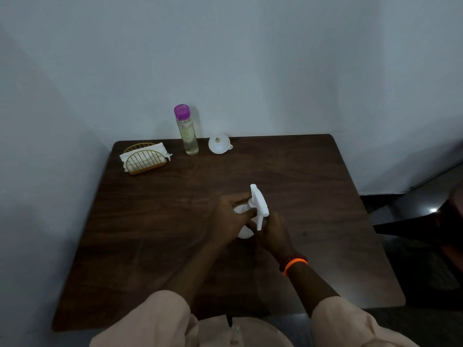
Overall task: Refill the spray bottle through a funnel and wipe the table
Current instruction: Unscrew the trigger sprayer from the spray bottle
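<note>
White plastic spray bottle (244,231) stands at mid-tabletop, clasped by both hands. The left hand (229,217) grips the neck below the trigger head (259,205); the right hand (274,232) wraps the body from the near side. Judged step: unscrewing the trigger head, so refilling has not begun. Next move requires lifting the head clear, then fetching the white plastic funnel (219,144) and the clear purple-capped refill bottle (188,131), both well apart at the far edge of the dark wooden tabletop (313,196).
</note>
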